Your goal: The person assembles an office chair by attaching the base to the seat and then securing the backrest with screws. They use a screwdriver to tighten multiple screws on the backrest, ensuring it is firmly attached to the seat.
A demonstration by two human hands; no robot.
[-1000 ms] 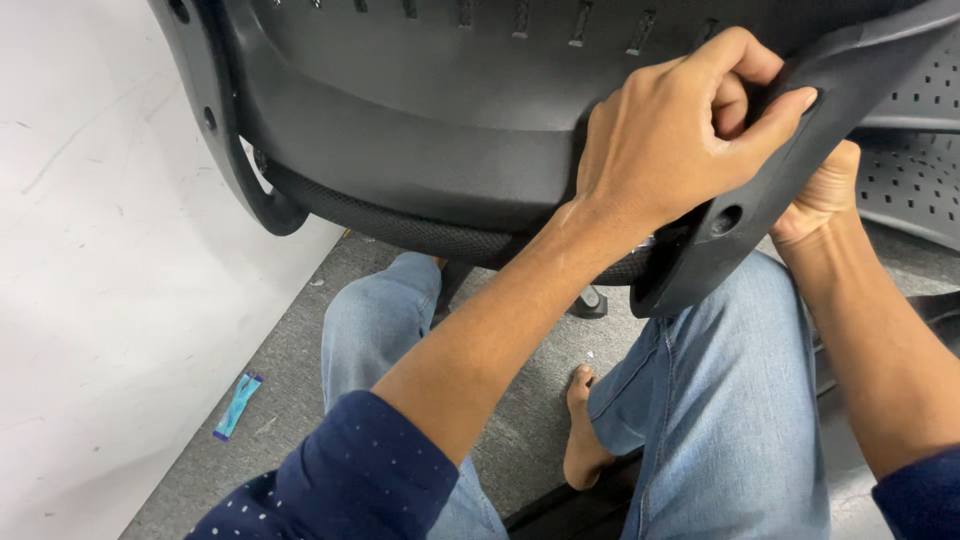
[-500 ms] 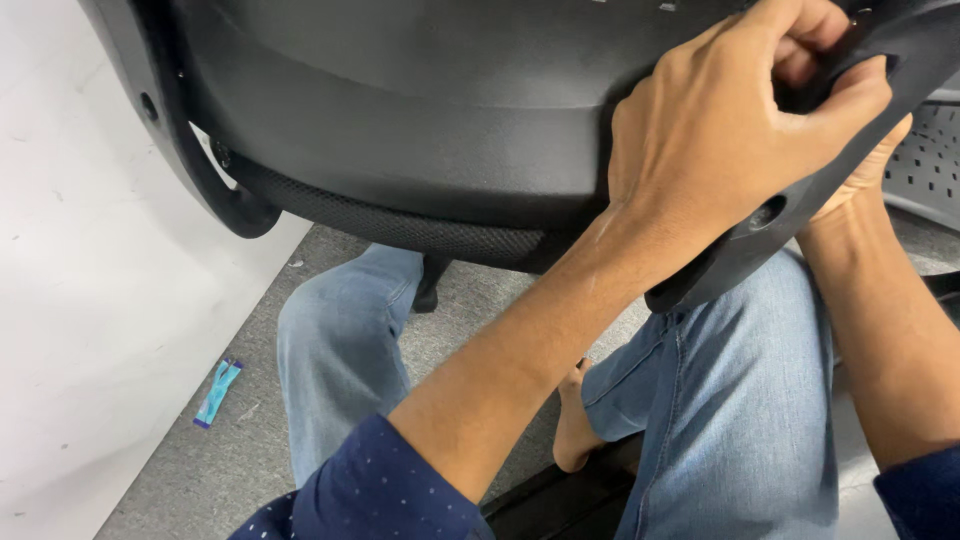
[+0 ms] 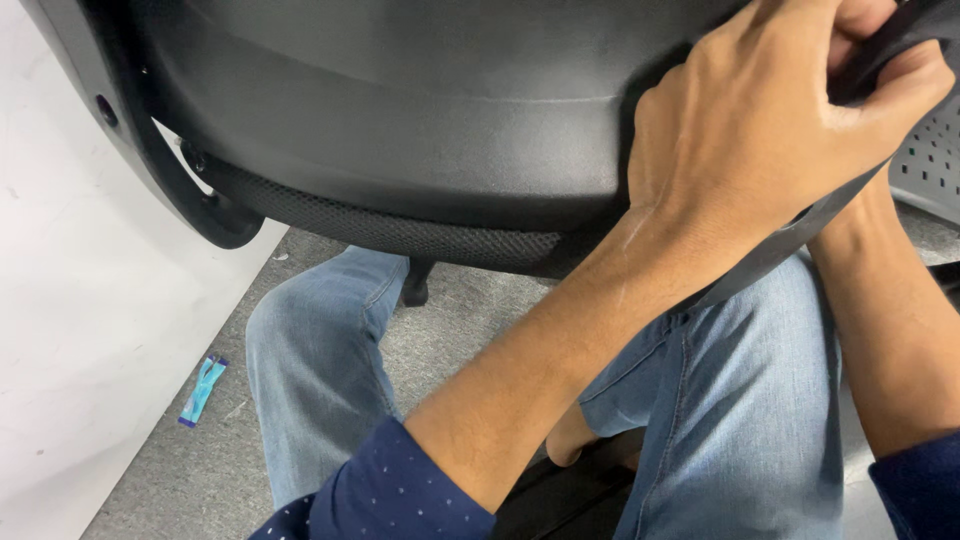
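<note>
Gripping the black armrest strip (image 3: 800,235) with your left hand (image 3: 770,140), you have the fingers (image 3: 905,85) curled tight around its upper end, thumb side pressed against the big black plastic chair shell (image 3: 400,120) that fills the top of the view. Your right hand is almost wholly hidden behind the left one; only the right forearm (image 3: 900,330) shows, rising toward the same strip, so you cannot tell whether those fingers are clenched or loose.

As for progress, the strip lies against the shell's right edge, just under your fingers, and the join itself is covered by your hand, so whether it is seated cannot be read. On the far side from your fingers a curved arm (image 3: 170,190) already hangs from the shell's left edge; that side looks done, this one looks in hand.

Counting: one shell, one mesh band (image 3: 400,232) along its lower rim, two arm pieces, one perforated grey panel (image 3: 930,160) just right of your fingers, and one small blue packet (image 3: 202,390) on the grey carpet floor (image 3: 200,470), well away below-left, beside your knees (image 3: 320,330).
</note>
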